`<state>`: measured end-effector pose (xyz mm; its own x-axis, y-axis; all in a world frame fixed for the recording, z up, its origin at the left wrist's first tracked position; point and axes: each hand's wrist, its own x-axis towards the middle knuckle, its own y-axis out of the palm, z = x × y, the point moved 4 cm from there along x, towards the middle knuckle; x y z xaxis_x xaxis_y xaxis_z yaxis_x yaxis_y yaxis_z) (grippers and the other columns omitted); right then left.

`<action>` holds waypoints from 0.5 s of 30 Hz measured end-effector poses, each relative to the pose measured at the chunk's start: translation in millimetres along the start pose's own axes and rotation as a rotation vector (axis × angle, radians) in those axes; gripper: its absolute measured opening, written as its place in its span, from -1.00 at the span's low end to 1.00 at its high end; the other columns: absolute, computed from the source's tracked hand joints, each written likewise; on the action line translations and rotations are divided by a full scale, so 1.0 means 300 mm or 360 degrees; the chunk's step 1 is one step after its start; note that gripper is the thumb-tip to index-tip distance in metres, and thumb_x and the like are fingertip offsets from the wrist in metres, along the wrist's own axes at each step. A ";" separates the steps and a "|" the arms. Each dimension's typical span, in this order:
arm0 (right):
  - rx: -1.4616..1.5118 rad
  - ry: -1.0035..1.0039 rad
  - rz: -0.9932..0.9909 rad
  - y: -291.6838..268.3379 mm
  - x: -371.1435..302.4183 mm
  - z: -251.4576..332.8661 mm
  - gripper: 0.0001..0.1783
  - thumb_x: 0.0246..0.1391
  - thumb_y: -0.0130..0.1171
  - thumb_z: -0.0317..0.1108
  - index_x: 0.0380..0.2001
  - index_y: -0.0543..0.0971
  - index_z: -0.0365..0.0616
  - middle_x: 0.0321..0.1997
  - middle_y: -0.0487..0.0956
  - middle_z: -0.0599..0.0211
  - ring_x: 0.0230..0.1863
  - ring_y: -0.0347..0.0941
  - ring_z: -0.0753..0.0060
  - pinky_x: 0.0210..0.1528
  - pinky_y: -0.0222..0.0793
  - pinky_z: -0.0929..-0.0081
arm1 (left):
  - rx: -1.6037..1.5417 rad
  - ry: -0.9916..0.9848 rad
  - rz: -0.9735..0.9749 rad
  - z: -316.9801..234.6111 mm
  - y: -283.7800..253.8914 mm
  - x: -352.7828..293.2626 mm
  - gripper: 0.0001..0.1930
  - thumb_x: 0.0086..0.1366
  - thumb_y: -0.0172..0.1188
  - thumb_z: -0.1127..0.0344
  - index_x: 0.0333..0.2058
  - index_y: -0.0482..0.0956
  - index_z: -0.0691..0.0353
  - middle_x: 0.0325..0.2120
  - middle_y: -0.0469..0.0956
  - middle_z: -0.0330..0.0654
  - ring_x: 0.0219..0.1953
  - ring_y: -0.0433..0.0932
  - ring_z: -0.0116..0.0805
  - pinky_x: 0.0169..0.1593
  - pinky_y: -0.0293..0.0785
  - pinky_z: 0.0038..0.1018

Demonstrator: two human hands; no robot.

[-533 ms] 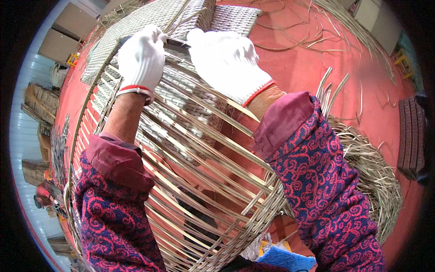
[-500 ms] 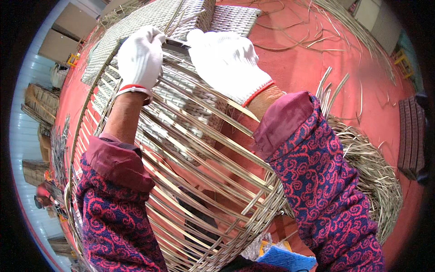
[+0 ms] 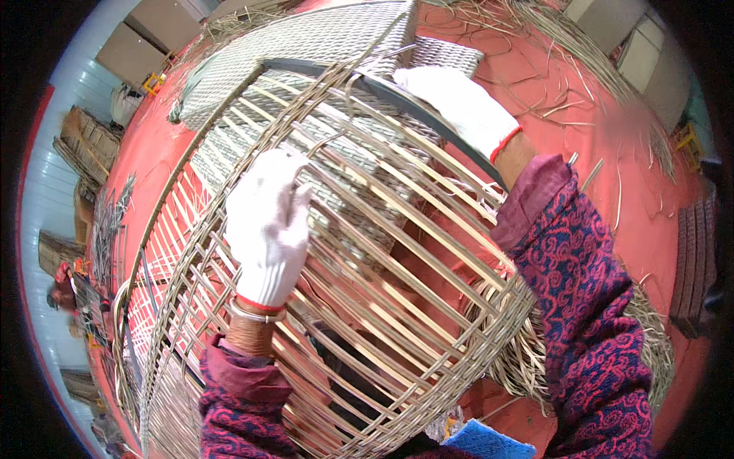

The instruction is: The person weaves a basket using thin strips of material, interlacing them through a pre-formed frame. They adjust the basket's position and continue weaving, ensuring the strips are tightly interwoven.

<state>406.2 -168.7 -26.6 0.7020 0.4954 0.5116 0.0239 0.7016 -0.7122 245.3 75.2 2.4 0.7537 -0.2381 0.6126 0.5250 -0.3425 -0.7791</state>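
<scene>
A large open-weave basket frame (image 3: pixel 367 252) of pale cane strips fills the middle of the view, with a dark metal hoop (image 3: pixel 428 115) along its far rim. My left hand (image 3: pixel 266 228), in a white glove, lies on the crossing strips at the frame's middle left, fingers curled about a strip. My right hand (image 3: pixel 459 107), also gloved, grips the far rim by the dark hoop. Both sleeves are dark blue with a red pattern.
Finished woven panels (image 3: pixel 306 46) lie beyond the frame on the red floor (image 3: pixel 596 153). Loose cane strips (image 3: pixel 573 53) scatter at the back right, a bundle of strips (image 3: pixel 650 329) sits to the right, and stacked goods (image 3: pixel 84 145) line the left wall.
My left hand has come down from the far rim to the middle of the frame. The frame has tilted nearer to me, and my right hand stays on the rim.
</scene>
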 end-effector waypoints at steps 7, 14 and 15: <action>0.0921 0.0773 0.0272 0.065 0.121 -0.039 -0.56 0.42 0.10 -0.06 0.11 0.65 -0.16 -0.04 0.70 0.44 -0.06 0.49 0.57 0.06 0.40 0.48 | 0.0051 0.0048 -0.0079 -0.019 -0.015 -0.043 -0.74 0.20 0.39 0.40 -0.12 0.67 0.09 -0.17 0.66 -0.18 -0.08 0.60 -0.12 0.03 0.45 -0.25; 0.0761 0.0756 0.0102 0.098 0.226 -0.084 -0.71 0.34 0.25 -0.14 -0.16 0.70 -0.17 -0.23 0.67 0.52 -0.30 0.48 0.65 -0.14 0.41 0.58 | -0.0007 0.0176 -0.0146 -0.060 -0.022 -0.058 -0.72 0.10 0.36 0.41 -0.17 0.61 0.06 -0.24 0.57 -0.30 -0.26 0.55 -0.23 -0.12 0.40 -0.27; 0.0899 0.0775 0.0001 0.105 0.237 -0.097 -0.69 0.34 0.25 -0.15 -0.13 0.71 -0.18 -0.20 0.68 0.49 -0.26 0.50 0.64 -0.11 0.42 0.58 | 0.0018 0.0198 -0.0145 -0.067 -0.023 -0.059 -0.73 0.08 0.34 0.41 -0.19 0.60 0.07 -0.27 0.55 -0.29 -0.28 0.54 -0.22 -0.15 0.40 -0.26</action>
<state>477.6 -126.4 -26.7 0.9410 0.3050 0.1470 -0.2538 0.9228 -0.2899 220.4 63.5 -0.3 0.6483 -0.3173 0.6921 0.5941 -0.3578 -0.7205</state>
